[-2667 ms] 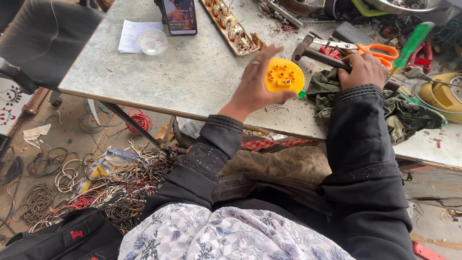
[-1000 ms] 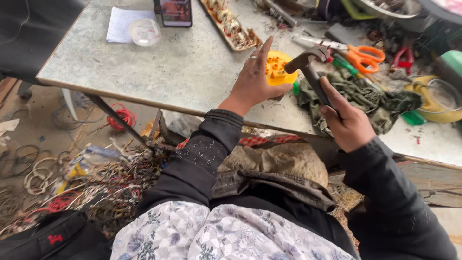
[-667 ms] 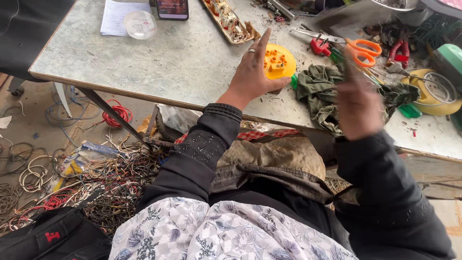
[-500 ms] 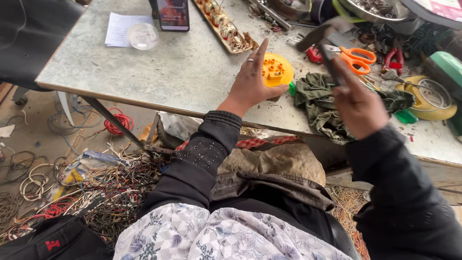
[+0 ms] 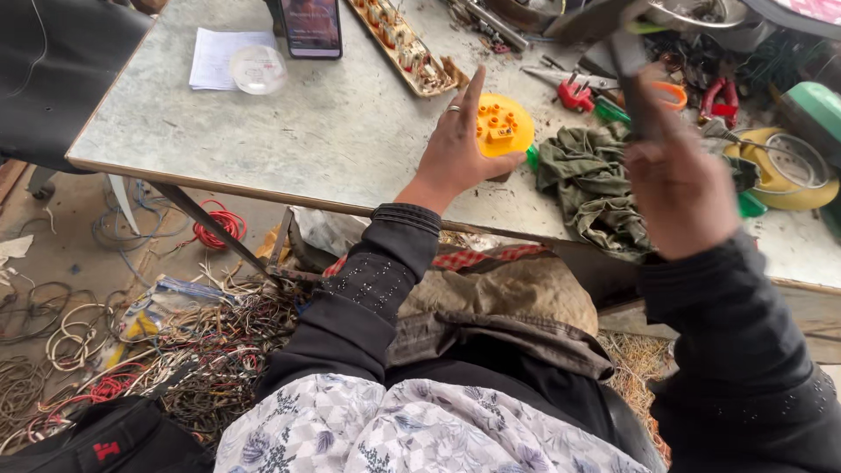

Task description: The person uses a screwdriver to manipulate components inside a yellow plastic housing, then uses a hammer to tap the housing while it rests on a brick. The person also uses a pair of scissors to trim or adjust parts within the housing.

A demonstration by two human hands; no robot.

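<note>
Left hand [image 5: 462, 153] steadies yellow disc [image 5: 503, 126] on table [image 5: 350, 131]; right hand [image 5: 679, 188] grips raised hammer [image 5: 624, 35], blurred; disc apparently intact.

Grey table [image 5: 350, 131] carries paper [image 5: 219, 57], clear lid [image 5: 257, 69], phone [image 5: 312, 24], parts tray [image 5: 405, 51], green rag [image 5: 589, 184], pliers [image 5: 574, 89], yellow disc [image 5: 504, 125].

A lit phone screen [image 5: 308, 24] stands beside white paper [image 5: 219, 58].
</note>
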